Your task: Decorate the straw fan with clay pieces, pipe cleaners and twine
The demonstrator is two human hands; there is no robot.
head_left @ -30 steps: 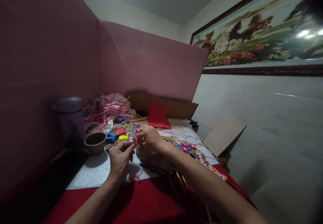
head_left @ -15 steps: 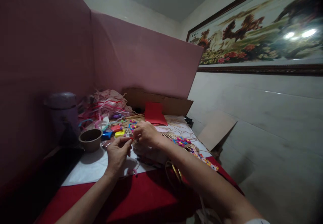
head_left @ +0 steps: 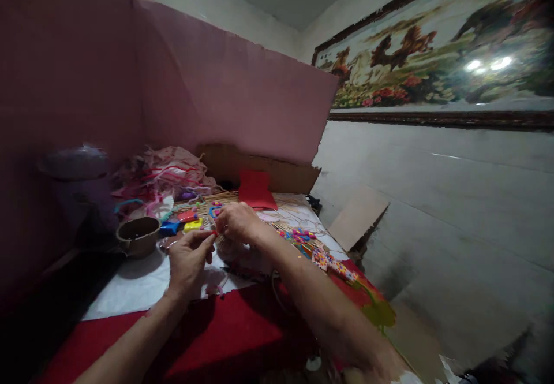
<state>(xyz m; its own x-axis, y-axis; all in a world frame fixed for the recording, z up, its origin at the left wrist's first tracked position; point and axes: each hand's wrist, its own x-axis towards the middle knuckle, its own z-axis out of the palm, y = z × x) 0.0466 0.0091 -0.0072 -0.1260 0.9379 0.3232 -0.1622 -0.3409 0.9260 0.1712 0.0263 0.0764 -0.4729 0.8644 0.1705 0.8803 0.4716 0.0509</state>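
My left hand (head_left: 189,260) pinches a small red piece (head_left: 213,232) between thumb and forefinger, over the white sheet. Close against its fingertips is my right hand (head_left: 239,223), fingers curled down; whatever they hold is hidden. Beneath the right hand shows part of a fuzzy beige thing (head_left: 225,250), mostly covered by the hand and forearm. Just behind the left hand lie a yellow packet (head_left: 193,224), a blue packet (head_left: 169,228) and a red packet (head_left: 187,216). Blue and pink decorated pieces (head_left: 298,235) rest on thin sticks to the right.
A brown bowl (head_left: 137,246) stands at the left, before a blurred lilac container (head_left: 86,205). Pink fabric and cords (head_left: 168,167) are heaped behind. Red paper (head_left: 257,190) leans near a cardboard strip (head_left: 294,177). Red cloth (head_left: 225,329) covers the table's front under a white sheet (head_left: 123,291).
The whole view has shifted, so the table things sit slightly further left. Both hands keep nearly the same pose, fingertips together at the red piece.
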